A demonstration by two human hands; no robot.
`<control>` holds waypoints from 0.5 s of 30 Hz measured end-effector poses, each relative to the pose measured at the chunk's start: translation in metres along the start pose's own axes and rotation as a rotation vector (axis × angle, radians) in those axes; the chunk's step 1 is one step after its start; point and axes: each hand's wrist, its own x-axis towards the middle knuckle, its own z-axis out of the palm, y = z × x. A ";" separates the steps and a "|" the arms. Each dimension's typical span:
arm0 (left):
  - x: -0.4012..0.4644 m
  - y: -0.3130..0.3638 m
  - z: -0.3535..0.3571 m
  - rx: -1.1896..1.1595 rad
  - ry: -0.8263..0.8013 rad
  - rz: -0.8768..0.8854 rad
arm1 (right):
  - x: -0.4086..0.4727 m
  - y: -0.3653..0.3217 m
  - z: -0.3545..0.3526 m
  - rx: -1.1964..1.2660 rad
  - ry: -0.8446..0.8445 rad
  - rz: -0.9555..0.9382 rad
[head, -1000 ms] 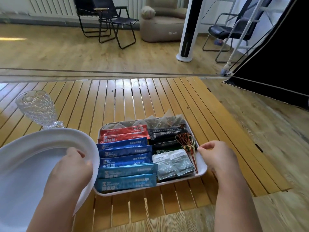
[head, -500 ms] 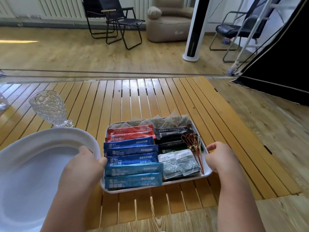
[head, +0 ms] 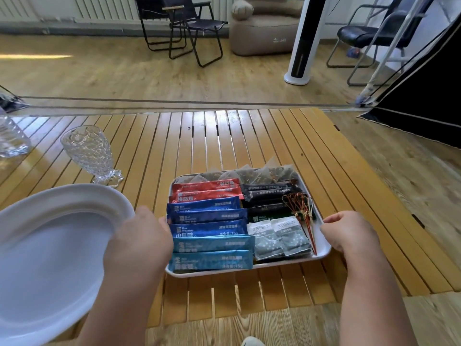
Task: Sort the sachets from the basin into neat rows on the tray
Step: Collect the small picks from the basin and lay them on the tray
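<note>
A white tray (head: 324, 254) lies on the slatted wooden table, filled with sachets in rows: red ones (head: 207, 189) at the back left, dark blue ones (head: 207, 217) below them, light blue ones (head: 212, 253) at the front, black ones (head: 269, 196) on the right, and two grey-white packets (head: 279, 237) at the front right. Clear tea bags (head: 249, 174) line the far edge. My left hand (head: 142, 240) grips the tray's left edge. My right hand (head: 349, 234) grips its right edge. The white basin (head: 50, 245) sits to the left with nothing in it.
A bundle of red-tipped picks (head: 303, 216) rests on the tray's right side. A patterned stemmed glass (head: 89, 153) stands behind the basin, and another glass (head: 10, 136) at the far left edge. Chairs, a sofa stool and a tower fan (head: 304, 41) stand on the floor beyond.
My left hand has moved off the basin's rim onto the tray's left edge. My right hand stays on the tray's right edge. The view has shifted slightly left.
</note>
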 end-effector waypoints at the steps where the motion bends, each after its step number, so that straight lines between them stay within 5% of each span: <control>1: -0.003 0.004 0.000 0.061 -0.071 0.046 | 0.001 0.001 0.000 -0.006 0.004 0.005; 4: -0.011 0.013 0.003 0.180 -0.261 0.171 | 0.003 0.005 -0.002 -0.015 0.027 0.006; 11: -0.012 0.005 0.004 0.339 -0.300 0.290 | 0.007 0.008 0.000 -0.001 0.052 0.012; 15: -0.011 0.002 0.008 0.130 -0.335 0.150 | 0.011 0.011 0.003 0.020 0.017 -0.004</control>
